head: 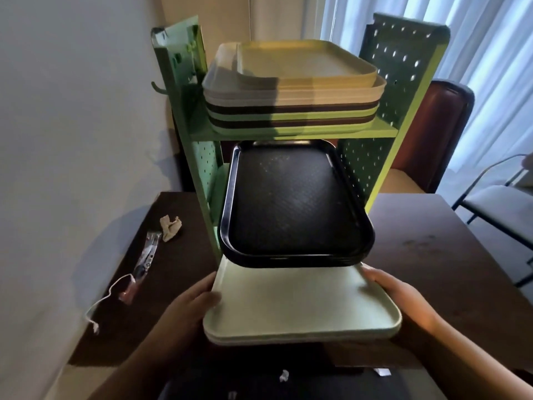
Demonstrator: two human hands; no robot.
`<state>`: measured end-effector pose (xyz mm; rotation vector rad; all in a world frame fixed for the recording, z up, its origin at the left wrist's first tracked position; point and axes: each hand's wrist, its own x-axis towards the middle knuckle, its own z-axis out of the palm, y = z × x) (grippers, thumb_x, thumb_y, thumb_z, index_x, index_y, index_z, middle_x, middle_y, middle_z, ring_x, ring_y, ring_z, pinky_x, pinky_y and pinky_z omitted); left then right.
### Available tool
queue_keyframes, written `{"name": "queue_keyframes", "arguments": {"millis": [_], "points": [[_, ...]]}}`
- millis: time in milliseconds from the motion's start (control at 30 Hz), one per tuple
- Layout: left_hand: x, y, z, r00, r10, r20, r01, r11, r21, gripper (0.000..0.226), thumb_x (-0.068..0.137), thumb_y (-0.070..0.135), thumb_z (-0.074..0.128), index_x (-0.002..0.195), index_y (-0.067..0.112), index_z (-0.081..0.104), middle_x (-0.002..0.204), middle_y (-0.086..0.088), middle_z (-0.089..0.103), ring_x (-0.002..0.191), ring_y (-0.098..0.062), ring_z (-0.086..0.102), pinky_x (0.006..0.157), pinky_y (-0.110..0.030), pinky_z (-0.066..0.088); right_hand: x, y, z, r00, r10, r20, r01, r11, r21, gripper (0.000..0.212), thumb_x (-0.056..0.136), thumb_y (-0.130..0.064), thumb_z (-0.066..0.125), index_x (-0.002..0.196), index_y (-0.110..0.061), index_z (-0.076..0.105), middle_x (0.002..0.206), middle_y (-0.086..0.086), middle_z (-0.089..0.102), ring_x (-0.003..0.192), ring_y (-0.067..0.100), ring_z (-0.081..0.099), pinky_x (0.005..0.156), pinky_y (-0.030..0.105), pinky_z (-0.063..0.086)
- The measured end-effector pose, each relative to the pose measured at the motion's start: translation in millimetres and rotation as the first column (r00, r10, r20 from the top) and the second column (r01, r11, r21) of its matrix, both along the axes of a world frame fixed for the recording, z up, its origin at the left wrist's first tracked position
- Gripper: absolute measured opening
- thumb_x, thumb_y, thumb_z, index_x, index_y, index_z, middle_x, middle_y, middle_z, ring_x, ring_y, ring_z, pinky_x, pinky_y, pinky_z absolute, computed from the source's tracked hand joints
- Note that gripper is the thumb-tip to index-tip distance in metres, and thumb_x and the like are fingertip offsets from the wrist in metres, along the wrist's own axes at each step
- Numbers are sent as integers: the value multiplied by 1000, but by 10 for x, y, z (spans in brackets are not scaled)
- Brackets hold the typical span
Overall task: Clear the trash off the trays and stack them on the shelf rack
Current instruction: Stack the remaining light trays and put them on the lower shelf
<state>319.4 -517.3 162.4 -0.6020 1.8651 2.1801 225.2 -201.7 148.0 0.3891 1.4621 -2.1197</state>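
Your left hand [199,295] and right hand [401,295] each clasp a side edge of the pale green trays [300,307], held level above the table [432,241]. Their far end sits under the black trays [291,203] jutting from the green shelf rack [202,157]. More trays [291,90] are stacked on its top shelf. Crumpled trash [170,227] lies on the table at left.

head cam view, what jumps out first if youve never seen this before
Centre frame, a green shelf rack stands on the dark table, its top shelf piled with cream, brown and green trays. Below, black trays jut from the lower shelf. Nearest the camera, the left hand and right hand grip pale green trays by the side edges.
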Motion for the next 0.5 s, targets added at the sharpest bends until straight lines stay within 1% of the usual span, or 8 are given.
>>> {"name": "queue_keyframes", "arguments": {"millis": [67,100,200,300,333,433,467,500], "points": [[-144,-18,-228,1000,-15,-9,13,993,-115,33,97,11,48,123,16,67,109,-14,77,102,-37,72,94,-55,53,-115,-4,-188,1000,18,20,-18,999,39,38,96,-9,47,128,-9,68,120,25,71,89,36,73,71,39,63],[-219,-19,-351,1000,12,8,-10,988,-157,31,94,15,51,118,14,69,107,-14,77,102,-38,71,94,-54,53,-175,-11,-276,1000,17,24,-19,996,89,42,92,-4,48,128,-11,69,122,25,70,91,37,72,73,40,61],[-462,27,-751,989,136,57,-118,962,-247,26,97,5,48,102,3,73,90,-16,78,84,-31,71,71,-36,56,-307,-19,-441,999,7,46,-20,960,278,42,86,9,49,119,-2,72,109,30,73,84,38,69,68,39,56],[-655,132,-1044,927,355,123,-313,911,-269,20,96,4,55,93,-6,72,75,-12,72,66,-23,64,58,-29,50,-390,-64,-580,993,100,64,-118,802,586,29,88,15,48,95,1,72,71,19,72,48,24,66,41,26,50],[-719,161,-1098,895,422,144,-378,889,-257,17,95,2,56,91,-6,71,72,-8,68,63,-20,60,54,-27,48,-423,-82,-655,982,162,102,-189,742,643,27,88,15,50,90,0,72,67,15,70,43,20,64,39,24,50],[-879,207,-1181,858,480,180,-443,871,-211,18,91,-10,54,102,-8,68,70,-8,62,61,-18,55,49,-27,46,-501,-124,-822,931,306,197,-349,596,723,19,86,6,56,91,-2,73,71,15,74,63,31,75,64,41,63],[-924,211,-1202,852,488,187,-445,865,-230,22,89,-13,54,106,-10,67,71,-9,61,61,-19,55,51,-28,45,-543,-127,-859,928,319,192,-349,566,747,20,85,2,56,92,-3,74,72,15,77,64,32,74,65,40,62],[-954,225,-1209,849,490,200,-439,863,-249,25,87,-15,53,108,-11,66,72,-9,61,62,-19,54,53,-28,43,-562,-135,-863,931,320,178,-335,547,767,23,84,0,55,92,-5,76,72,14,78,56,27,71,55,32,57]]}}
